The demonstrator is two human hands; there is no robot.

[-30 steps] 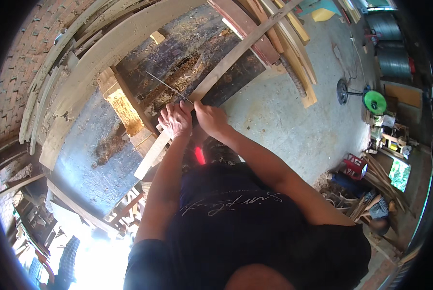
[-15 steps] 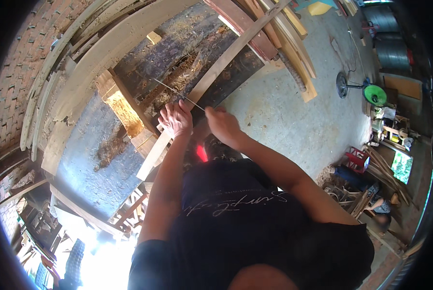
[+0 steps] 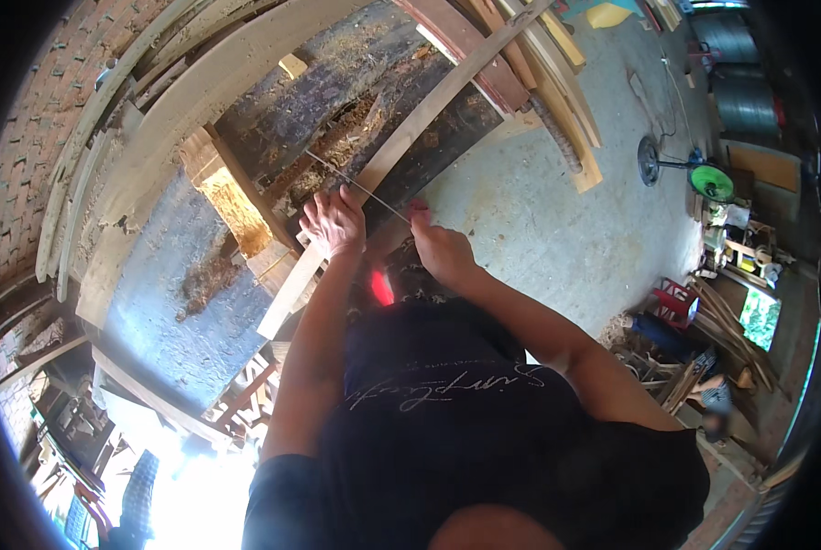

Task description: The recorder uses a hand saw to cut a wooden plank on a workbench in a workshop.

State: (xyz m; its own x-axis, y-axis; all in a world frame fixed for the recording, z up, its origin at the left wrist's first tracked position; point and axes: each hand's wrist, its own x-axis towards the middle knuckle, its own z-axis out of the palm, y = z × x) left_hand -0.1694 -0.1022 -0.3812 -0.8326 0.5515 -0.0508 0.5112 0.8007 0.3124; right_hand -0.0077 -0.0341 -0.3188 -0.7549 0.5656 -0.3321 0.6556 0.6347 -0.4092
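Observation:
A long, narrow wooden strip (image 3: pixel 420 124) runs diagonally over the dark workbench (image 3: pixel 181 344). My left hand (image 3: pixel 334 225) is clamped over it, fingers bent around its edge. Just beyond those fingers, a hand saw (image 3: pixel 344 177) crosses the strip, its thin blade seen nearly edge-on. My right hand (image 3: pixel 443 251) is closed round the saw's handle, of which only a reddish end shows. Whether the blade has cut into the wood is too small to tell.
A thick wooden block (image 3: pixel 232 206) lies left of my left hand. Curved planks (image 3: pixel 145 165) line the bench's far left. Stacked boards (image 3: pixel 493 69) lie at the far right end. A green fan (image 3: pixel 710 182) stands on the floor; another person (image 3: pixel 713 394) sits at right.
My right hand has drawn the saw back toward the lower right, and the blade has slid with it across the strip. My left hand stays in place.

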